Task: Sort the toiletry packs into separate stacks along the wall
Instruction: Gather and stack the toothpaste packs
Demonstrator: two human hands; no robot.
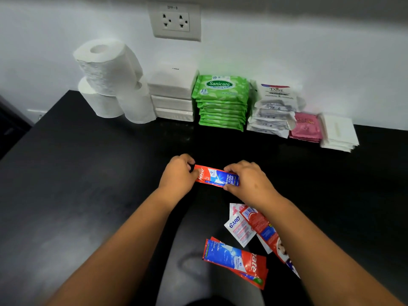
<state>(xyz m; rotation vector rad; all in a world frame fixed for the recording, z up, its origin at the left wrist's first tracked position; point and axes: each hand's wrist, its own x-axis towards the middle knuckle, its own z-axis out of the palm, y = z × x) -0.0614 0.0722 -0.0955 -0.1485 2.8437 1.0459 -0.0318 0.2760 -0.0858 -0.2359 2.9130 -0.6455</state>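
Head view looks down on a black worktop (pixel 88 173) set against a white wall, where both hands grip one red and blue toothpaste sachet (pixel 217 176) just above the dark surface, near the middle of the picture. Left hand (pixel 177 174) pinches the red end of the sachet with curled fingers and thumb; right hand (pixel 247 178) has its fingers and thumb curled over the blue end. The sachet lies flat with its long axis running left to right, tipped a little so the right end sits nearer the person, printed face up. Nearer the person, under the right forearm, loose packs lie scattered: two more toothpaste sachets (pixel 238 260) overlapping, long axes slanting from upper left to lower right, a white sachet marked GARD (pixel 238 228), and another red sachet (pixel 261 228) face down, partly hidden by the arm. Along the wall stand the sorted stacks, side by side: toilet rolls (pixel 110 80) piled at the left, white tissue packs (pixel 173 93), green Sanicare wipes (pixel 221 102), white Dove sachets (pixel 273 107), pink sachets (pixel 305 127) and a low pile of white flat packs (pixel 339 133) at the right end. A double wall socket (pixel 175 22) sits above the tissue packs
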